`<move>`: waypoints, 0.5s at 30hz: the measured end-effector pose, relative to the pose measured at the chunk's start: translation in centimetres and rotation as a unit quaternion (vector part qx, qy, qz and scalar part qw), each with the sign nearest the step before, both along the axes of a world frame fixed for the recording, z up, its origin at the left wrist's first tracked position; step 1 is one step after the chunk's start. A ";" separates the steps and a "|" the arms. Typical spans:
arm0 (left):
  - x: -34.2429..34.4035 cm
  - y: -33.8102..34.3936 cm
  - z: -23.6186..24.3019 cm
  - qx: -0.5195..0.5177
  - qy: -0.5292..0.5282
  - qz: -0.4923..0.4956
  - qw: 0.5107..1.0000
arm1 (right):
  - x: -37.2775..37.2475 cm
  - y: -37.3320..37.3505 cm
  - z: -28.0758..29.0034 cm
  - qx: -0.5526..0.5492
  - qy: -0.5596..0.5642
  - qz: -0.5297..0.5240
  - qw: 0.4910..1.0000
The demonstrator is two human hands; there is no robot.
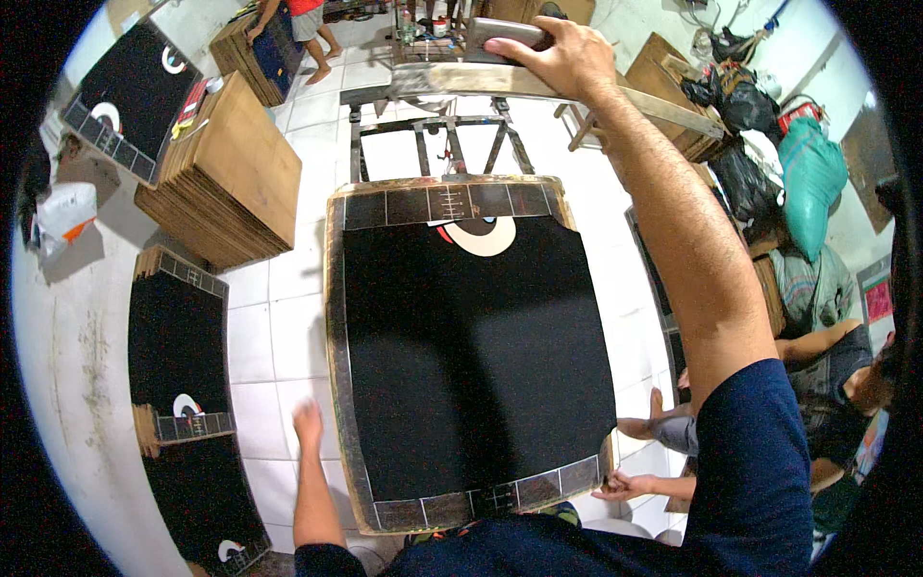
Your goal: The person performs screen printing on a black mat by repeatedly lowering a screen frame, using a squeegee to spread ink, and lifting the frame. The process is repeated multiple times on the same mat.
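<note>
Before me lies a board [338, 385] with dark, line-marked strips at its far and near ends. Black fabric [538, 346] covers most of it, and a cream, white and red rounded print [481, 238] shows near its far edge. My right arm stretches far forward. My right hand [575, 60] is closed on a flat grey, dark-edged piece [505, 38], its thumb along the near side, just above a worn wooden bar [481, 81]. Left of the board hangs my left hand [308, 423], apart from it and smeared by motion.
A co-worker's hand [625, 485] is at the board's near right corner. Stacked wooden boards [236, 173] and more black panels [183, 317] stand at the left. Beyond the board is a dark metal frame [433, 144]. Bags, one a green sack [810, 183], pile up at the right.
</note>
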State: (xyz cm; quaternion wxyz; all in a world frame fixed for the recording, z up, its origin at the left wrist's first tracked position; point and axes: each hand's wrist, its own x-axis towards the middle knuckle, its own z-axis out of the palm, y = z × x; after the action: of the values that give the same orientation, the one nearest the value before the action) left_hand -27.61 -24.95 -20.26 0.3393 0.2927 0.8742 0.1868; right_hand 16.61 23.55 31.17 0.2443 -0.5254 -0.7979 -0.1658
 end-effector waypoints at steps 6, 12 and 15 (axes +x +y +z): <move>12.5 -26.9 -8.7 -0.003 -0.293 0.273 0.916 | -0.3 2.2 2.1 -0.018 0.007 -0.025 0.999; 19.2 -28.3 -4.9 0.033 -0.051 0.192 0.980 | -0.6 2.4 3.4 -0.079 0.035 -0.026 0.996; 20.6 -28.9 -3.2 0.066 -0.016 0.202 0.977 | -0.7 2.0 2.8 -0.013 0.039 0.007 0.999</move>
State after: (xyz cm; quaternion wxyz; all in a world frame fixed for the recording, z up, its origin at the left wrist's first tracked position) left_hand -6.99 -53.90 -23.49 0.2890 0.1291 0.8954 0.3133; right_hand 15.89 25.54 33.93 0.2690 -0.5293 -0.7935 -0.1333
